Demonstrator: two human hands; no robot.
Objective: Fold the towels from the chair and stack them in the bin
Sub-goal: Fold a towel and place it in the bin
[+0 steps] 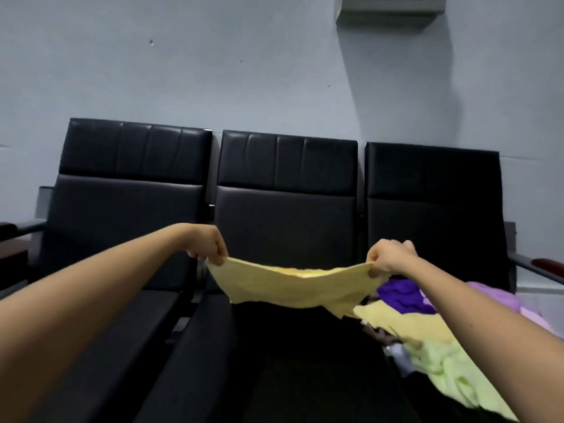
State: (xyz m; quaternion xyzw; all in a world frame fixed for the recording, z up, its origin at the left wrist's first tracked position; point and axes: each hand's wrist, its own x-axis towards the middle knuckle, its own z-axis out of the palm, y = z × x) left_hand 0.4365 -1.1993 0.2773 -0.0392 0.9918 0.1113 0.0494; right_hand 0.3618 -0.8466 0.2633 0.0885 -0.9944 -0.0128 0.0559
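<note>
a row of three black padded chairs stands against a pale wall, with a grey box mounted high on it. loose towels in yellow, pale green, purple and lilac lie heaped on the right-hand seat. a yellow towel hangs stretched in the air above the middle seat, sagging between two bare arms. the left hand pinches its left corner, and the right hand pinches its right corner, fingers curled.
</note>
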